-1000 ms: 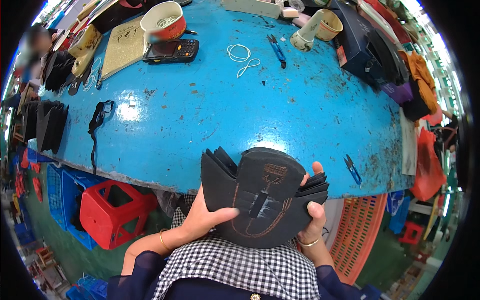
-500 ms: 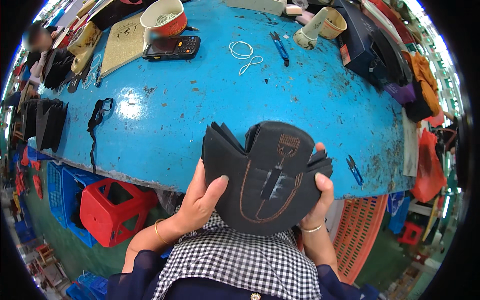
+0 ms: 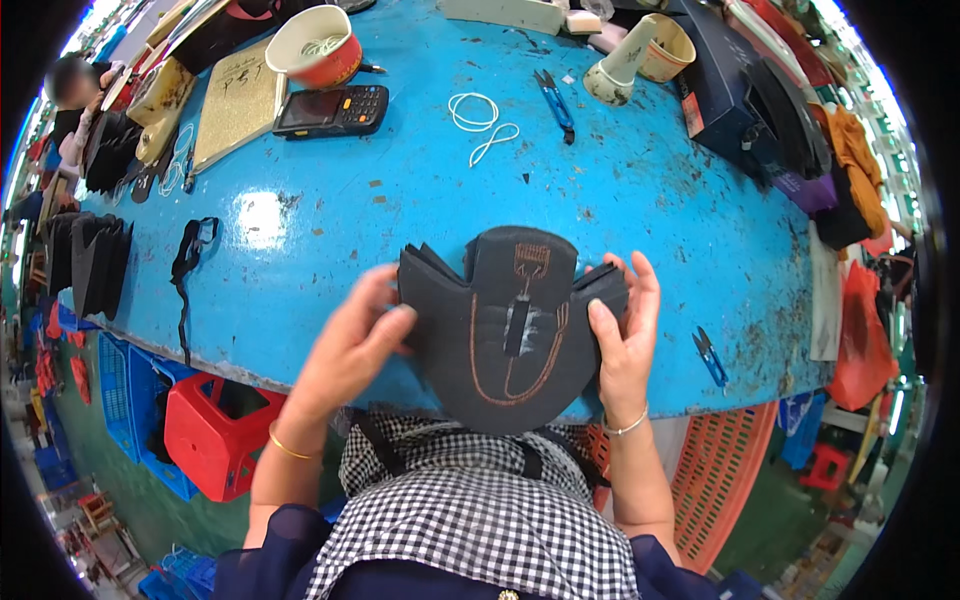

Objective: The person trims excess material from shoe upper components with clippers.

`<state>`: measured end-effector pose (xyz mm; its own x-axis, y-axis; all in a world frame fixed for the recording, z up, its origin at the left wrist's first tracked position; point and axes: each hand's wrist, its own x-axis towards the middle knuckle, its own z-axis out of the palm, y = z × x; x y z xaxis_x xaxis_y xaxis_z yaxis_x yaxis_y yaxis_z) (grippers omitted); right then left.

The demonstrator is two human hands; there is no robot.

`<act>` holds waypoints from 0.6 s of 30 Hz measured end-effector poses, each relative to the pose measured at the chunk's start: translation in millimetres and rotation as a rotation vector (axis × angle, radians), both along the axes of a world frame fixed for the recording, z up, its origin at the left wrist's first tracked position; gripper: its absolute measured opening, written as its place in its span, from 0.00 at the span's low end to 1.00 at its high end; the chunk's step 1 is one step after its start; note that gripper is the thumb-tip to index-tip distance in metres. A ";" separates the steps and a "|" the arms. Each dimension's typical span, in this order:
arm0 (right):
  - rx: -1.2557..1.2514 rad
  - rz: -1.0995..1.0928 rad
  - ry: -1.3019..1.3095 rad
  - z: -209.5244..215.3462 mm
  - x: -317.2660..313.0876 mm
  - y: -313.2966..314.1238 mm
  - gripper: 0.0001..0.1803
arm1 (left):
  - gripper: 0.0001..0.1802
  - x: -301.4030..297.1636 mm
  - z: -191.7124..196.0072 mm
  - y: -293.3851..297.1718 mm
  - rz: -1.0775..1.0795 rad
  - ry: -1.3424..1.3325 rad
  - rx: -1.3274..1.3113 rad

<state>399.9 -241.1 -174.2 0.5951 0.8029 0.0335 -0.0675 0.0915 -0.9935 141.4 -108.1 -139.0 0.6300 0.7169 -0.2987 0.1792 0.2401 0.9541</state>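
A stack of black shoe uppers [image 3: 450,340], with orange-brown stitching on the top piece, lies near the table's front edge. Its tongue-shaped part points away from me, and the layered side flaps fan out a little. My left hand [image 3: 345,345] is beside the stack's left edge, thumb and fingers apart; whether the fingertips touch it is hard to tell. At the right flap, my right hand [image 3: 625,345] has its thumb on top of the stack and its fingers around the outer side. The lower layers are hidden.
Small blue thread snips [image 3: 711,357] lie at right, another pair [image 3: 555,105] farther back. White elastic loops [image 3: 485,125], a handheld scanner [image 3: 332,110] and a paper bowl [image 3: 315,45] sit beyond. Black strap [image 3: 190,265] and black pieces [image 3: 95,262] are left. Red stool [image 3: 215,430] stands below.
The stack has moved away from me and slightly left, lower onto the table. My left hand has loosened from its edge and spread; my right hand has moved along with it.
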 end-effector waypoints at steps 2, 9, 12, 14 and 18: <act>0.023 -0.005 -0.034 -4.3 -1.5 0.2 0.38 | 0.23 -6.1 3.4 32.0 0.057 0.039 0.259; 0.151 -0.245 -0.105 -11.0 14.4 -9.3 0.30 | 0.08 69.0 16.1 133.8 -0.232 0.205 0.961; 0.165 -0.283 -0.076 -11.4 15.1 -10.8 0.25 | 0.10 103.1 0.2 165.5 -0.266 0.244 1.132; 0.134 -0.246 -0.049 -7.4 11.7 -9.7 0.20 | 0.10 116.4 -13.5 183.5 -0.292 0.336 1.256; 0.105 -0.224 -0.027 -8.2 11.1 -8.4 0.18 | 0.08 132.6 -15.5 203.7 -0.429 0.662 1.423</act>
<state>411.0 -249.5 -182.4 0.7558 0.6421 0.1283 -0.0073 0.2043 -0.9789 274.0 95.6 -154.5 0.8833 0.4504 0.1303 0.4431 -0.8927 0.0822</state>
